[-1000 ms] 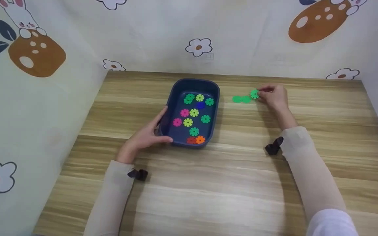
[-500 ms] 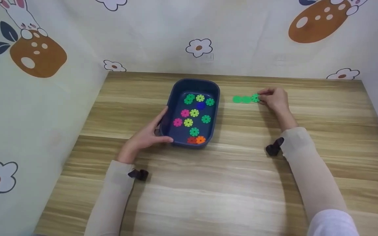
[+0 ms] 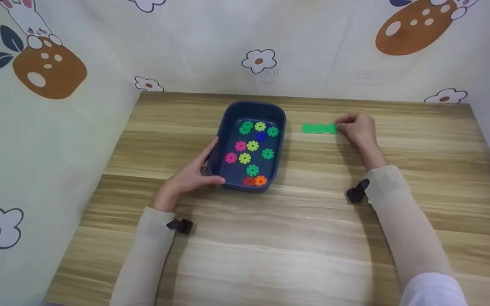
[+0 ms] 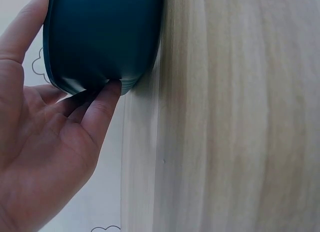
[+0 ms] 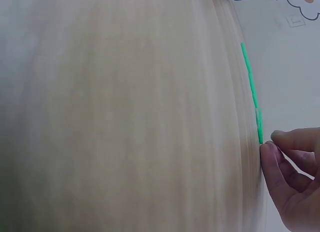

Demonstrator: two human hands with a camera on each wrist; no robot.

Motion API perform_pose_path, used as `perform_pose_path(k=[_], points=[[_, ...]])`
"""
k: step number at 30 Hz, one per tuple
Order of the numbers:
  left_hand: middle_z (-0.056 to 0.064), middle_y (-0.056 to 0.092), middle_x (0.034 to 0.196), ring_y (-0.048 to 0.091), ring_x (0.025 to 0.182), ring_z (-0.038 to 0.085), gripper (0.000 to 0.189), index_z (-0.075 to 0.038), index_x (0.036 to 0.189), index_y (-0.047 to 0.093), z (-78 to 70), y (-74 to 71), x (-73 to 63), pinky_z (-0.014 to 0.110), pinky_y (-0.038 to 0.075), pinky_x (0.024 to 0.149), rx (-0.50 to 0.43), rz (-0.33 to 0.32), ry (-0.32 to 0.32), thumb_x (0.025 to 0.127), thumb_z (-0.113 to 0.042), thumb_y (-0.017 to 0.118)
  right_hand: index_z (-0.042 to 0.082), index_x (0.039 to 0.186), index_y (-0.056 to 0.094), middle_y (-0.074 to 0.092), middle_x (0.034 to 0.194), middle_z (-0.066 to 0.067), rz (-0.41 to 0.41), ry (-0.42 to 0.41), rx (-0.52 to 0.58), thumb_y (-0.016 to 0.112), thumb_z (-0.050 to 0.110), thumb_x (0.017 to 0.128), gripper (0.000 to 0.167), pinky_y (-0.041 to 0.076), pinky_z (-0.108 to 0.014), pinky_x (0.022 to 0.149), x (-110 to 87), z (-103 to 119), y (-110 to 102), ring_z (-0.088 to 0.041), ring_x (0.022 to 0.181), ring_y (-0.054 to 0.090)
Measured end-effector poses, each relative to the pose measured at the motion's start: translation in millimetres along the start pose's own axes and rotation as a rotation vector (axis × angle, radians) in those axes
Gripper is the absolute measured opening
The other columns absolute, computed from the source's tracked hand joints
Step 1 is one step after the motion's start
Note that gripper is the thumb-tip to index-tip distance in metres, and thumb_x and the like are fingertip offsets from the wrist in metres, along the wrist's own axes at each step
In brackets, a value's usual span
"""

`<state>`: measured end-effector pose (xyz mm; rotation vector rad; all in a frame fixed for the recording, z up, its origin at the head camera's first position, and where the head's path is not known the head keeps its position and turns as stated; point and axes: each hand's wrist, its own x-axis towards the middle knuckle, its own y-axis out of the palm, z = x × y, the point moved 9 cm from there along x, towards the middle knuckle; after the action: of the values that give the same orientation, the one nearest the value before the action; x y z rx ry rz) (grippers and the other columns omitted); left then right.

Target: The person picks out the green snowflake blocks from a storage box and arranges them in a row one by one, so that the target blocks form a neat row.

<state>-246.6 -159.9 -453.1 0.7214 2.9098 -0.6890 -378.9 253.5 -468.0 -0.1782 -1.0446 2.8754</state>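
My left hand (image 3: 187,176) grips the left side of a dark blue plastic tray (image 3: 232,173), thumb at its near corner. In the left wrist view, fingers curl against the underside of the tray (image 4: 105,37). Notched snowflake discs in green, yellow, pink, blue, red and orange lie inside it. To the tray's right, my right hand (image 3: 360,129) pinches the right edge of a green snowflake disc (image 3: 331,128). That disc meets the right end of a green strip of discs (image 3: 312,128) on the table. Edge-on, the green strip (image 5: 251,82) looks thin in the right wrist view.
The wood-grain table (image 3: 287,238) extends toward me and to both sides. Behind it stands a wall (image 3: 198,51) with a cartoon print, and another wall rises at the left. A small black camera (image 3: 357,192) sits at my right wrist, another camera (image 3: 180,225) at my left.
My right hand has brought the green disc down to the strip's right end, then slightly further right, level with the others. The left hand and tray have stayed put.
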Motion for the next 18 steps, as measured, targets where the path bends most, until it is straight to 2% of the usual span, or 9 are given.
perform_pose_path(k=[5, 9, 13, 18], points=[[0.006, 0.006, 0.161, 0.010, 0.144, 0.024, 0.106, -0.026, 0.157, 0.005, 18.1, -1.0, 6.6, 0.045, 0.012, 0.115, 0.039, -0.021, 0.016, 0.082, -0.015, 0.079, -0.001, 0.102, 0.073, 0.069, 0.097, -0.015, -0.037, -0.010, -0.002, 0.066, 0.014, 0.092, 0.019, 0.042, -0.021, 0.071, -1.1, 4.2, -4.6, -0.017, 0.086, 0.057], [0.003, 0.007, 0.161, 0.010, 0.144, 0.022, 0.105, -0.032, 0.156, 0.007, 20.2, -1.2, 6.5, 0.045, 0.012, 0.114, 0.034, -0.024, 0.020, 0.082, -0.019, 0.080, 0.000, 0.105, 0.072, 0.067, 0.095, -0.012, -0.015, 0.021, 0.064, 0.065, 0.016, 0.093, 0.021, 0.044, -0.020, 0.066, -2.5, 7.2, -3.6, -0.018, 0.083, 0.056], [0.002, 0.009, 0.160, 0.011, 0.144, 0.021, 0.105, -0.034, 0.156, 0.009, 19.7, -2.0, 6.1, 0.045, 0.013, 0.114, 0.020, -0.031, 0.026, 0.080, -0.022, 0.081, 0.000, 0.110, 0.069, 0.063, 0.097, -0.008, 0.030, 0.059, 0.167, 0.063, 0.017, 0.094, 0.024, 0.049, -0.022, 0.067, -4.1, 12.4, 1.1, -0.019, 0.085, 0.057], [0.004, 0.011, 0.160, 0.013, 0.143, 0.020, 0.108, -0.029, 0.157, 0.011, 17.0, -2.5, 7.3, 0.041, 0.014, 0.114, 0.011, -0.033, 0.072, 0.077, -0.027, 0.084, -0.003, 0.104, 0.070, 0.065, 0.090, -0.007, 0.006, -0.035, 0.187, 0.064, 0.009, 0.092, 0.018, 0.051, -0.022, 0.067, -4.1, 32.0, 3.2, -0.014, 0.077, 0.061]])
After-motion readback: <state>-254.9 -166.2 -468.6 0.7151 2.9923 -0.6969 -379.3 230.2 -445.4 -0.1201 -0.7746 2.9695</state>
